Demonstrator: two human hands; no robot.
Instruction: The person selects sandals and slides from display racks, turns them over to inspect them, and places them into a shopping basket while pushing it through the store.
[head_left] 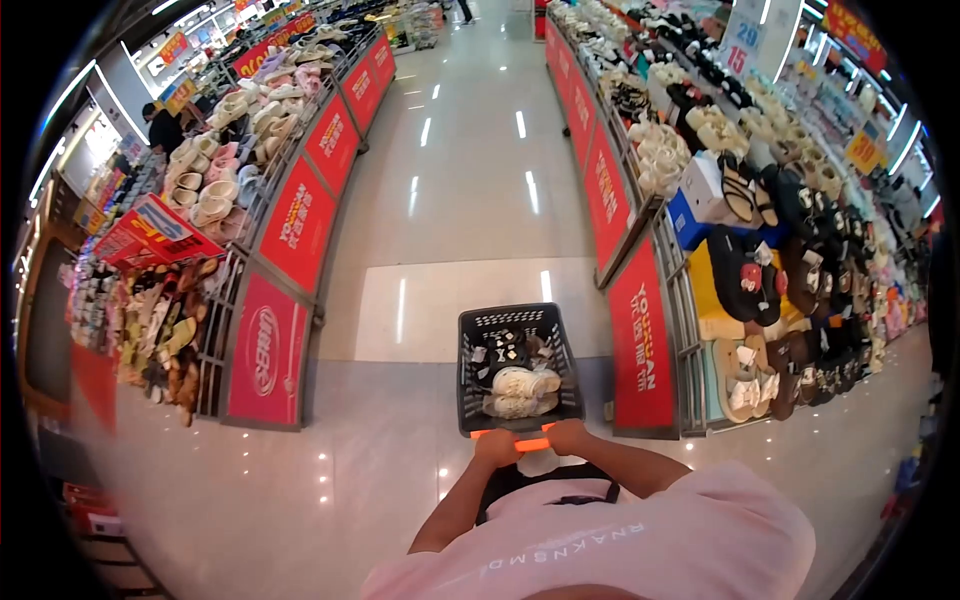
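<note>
Orange handle (533, 444): our left hand (495, 447) and right hand (567, 437) closed round it; footwear (522, 384) already in basket (467, 375); remainder undeterminable.

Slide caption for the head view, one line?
Left hand and right hand on the orange handle of a black basket, footwear inside, shoe displays flanking the aisle.

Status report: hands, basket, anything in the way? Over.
Left hand and right hand on orange handle. Basket holds pale footwear, dark items. Display racks flank aisle.
</note>
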